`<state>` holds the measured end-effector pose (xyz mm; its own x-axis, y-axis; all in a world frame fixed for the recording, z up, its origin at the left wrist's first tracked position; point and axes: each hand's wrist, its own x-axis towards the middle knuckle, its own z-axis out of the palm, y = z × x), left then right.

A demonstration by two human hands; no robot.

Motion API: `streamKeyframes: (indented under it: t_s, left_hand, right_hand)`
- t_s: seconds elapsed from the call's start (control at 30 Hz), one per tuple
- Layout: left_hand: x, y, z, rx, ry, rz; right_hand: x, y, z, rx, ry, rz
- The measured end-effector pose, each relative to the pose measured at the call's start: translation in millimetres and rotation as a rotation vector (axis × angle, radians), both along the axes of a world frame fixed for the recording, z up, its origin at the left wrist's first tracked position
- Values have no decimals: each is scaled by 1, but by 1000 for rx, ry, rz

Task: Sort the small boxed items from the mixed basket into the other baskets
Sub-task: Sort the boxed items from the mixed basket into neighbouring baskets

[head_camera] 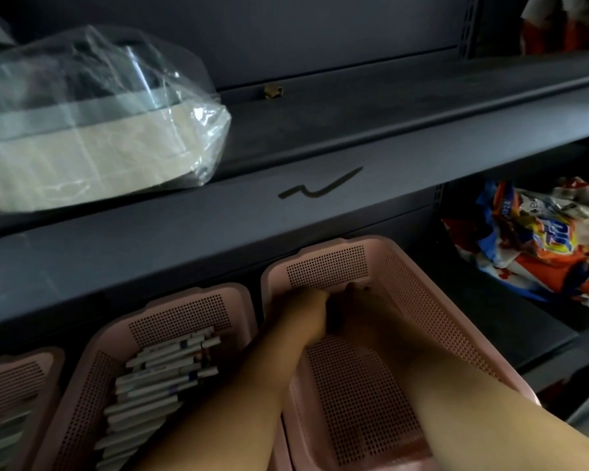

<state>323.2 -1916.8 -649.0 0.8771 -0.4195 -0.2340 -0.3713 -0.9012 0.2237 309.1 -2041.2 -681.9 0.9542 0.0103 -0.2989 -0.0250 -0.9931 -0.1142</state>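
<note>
I am leaning into a dark grey metal shelving unit, and the lower shelf [497, 321] is carrying a row of pink perforated baskets. Nearest me, my left forearm [238, 396] and right forearm [456, 396] are both reaching over the near rim into the right-hand basket [439, 317], whose mesh floor is showing bare under them. My left hand [310, 300] and right hand [357, 297] are meeting at its far end, close against the back wall. They are blurred and in shadow there, so I cannot tell whether the fingers are curled on anything or lying loose.

Just left of this, the middle basket [82, 402] is holding the slim white boxed items [160, 379], stacked in a tight row. A third basket [14, 379] is showing partly at the left edge.

Beyond, the upper shelf's front lip [184, 239] is bearing a dark squiggle mark [320, 188]. On that shelf a plastic-wrapped carton [82, 141] is sitting at the left. Colourful detergent packets [541, 243] are lying to the right on the lower level.
</note>
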Motion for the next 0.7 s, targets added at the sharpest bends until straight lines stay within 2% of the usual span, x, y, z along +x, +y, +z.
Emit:
streamKeyframes:
  t_s: [0.13,0.3,0.43,0.57,0.63,0.7]
  left_hand:
    - [0,-1,-4,45,12,-22]
    - [4,-1,-7,6,114,-55]
    - [8,-2,-9,-57,176,-58]
    - [6,-3,-8,-123,167,-43]
    - [4,-3,-8,-136,153,-24]
    - [3,-2,-8,-149,139,-18]
  right_hand:
    - [5,-13,-8,97,-112,-71]
    - [4,-15,-2,50,-11,-28]
    - [4,-14,-11,159,-6,16]
    - [0,-8,1,130,19,-28]
    - [-1,-3,4,53,58,-18]
    - [-2,-1,6,8,17,-25]
